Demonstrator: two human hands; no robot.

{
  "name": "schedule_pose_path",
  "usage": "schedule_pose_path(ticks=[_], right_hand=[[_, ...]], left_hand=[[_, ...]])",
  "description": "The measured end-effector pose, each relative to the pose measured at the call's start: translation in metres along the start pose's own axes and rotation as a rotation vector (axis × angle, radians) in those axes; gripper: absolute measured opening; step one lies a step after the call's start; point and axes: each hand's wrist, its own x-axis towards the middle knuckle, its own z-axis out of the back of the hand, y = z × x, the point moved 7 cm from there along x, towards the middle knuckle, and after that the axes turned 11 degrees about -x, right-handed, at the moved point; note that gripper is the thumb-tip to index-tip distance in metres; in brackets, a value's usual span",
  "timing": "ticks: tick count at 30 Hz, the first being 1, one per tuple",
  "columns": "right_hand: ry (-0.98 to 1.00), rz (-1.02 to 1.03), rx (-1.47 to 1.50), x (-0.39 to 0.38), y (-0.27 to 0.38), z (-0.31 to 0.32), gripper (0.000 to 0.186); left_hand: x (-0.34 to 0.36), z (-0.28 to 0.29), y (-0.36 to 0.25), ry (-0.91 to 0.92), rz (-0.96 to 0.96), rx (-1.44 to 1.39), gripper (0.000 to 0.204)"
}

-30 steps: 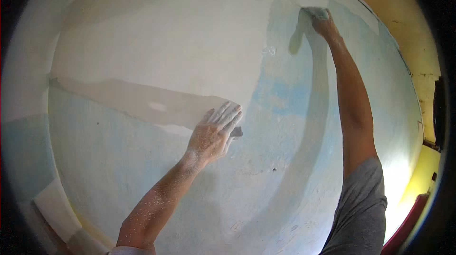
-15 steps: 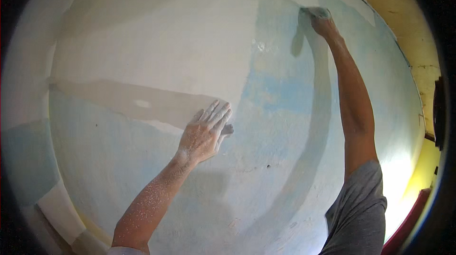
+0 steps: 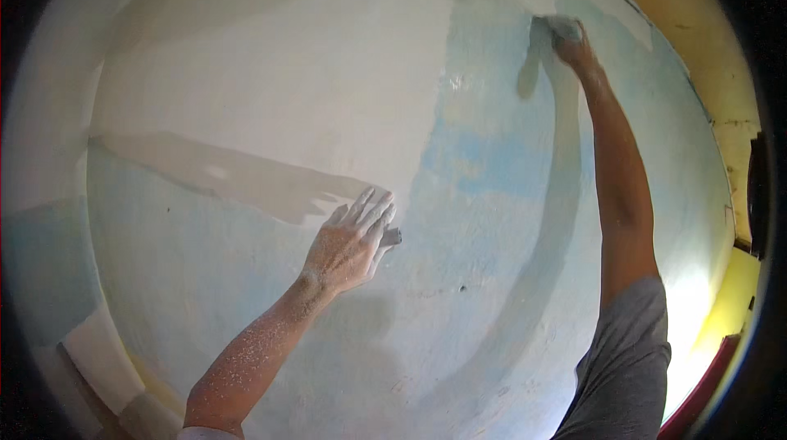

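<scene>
My right hand [image 3: 576, 48] reaches high up the wall [image 3: 246, 79] and is shut on a small pale pad [image 3: 559, 25] pressed flat against the surface. A grey, damp-looking curved streak [image 3: 551, 218] runs down the wall below it. My left hand [image 3: 348, 245], dusted with white powder, lies flat on the wall lower down with its fingers spread and nothing in it. It sits just below the tip of a tan patch [image 3: 246, 182]. The upper wall is white and the lower part pale blue.
A yellow surface [image 3: 721, 71] borders the wall at the right, with a dark object [image 3: 758, 194] on it. A red edge [image 3: 705, 383] shows at the lower right. A white skirting strip [image 3: 98, 350] runs along the lower left.
My left hand has slid a little down and to the left along the wall. My right hand stays at the top, still pressing the pad on the wall.
</scene>
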Motion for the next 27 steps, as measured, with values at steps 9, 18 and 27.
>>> schedule_pose_path(ticks=[9, 18, 27], right_hand=[[0.167, -0.05, -0.051, 0.021, 0.038, 0.014, 0.028], [0.343, 0.002, -0.024, -0.001, -0.016, -0.006, 0.035], [0.167, 0.07, -0.086, -0.016, 0.011, 0.044, 0.027]], left_hand=[[-0.008, -0.001, 0.005, -0.023, 0.039, 0.009, 0.053], [-0.001, 0.0, -0.003, -0.007, 0.042, -0.015, 0.054], [-0.005, -0.003, -0.007, -0.004, 0.003, -0.021, 0.053]])
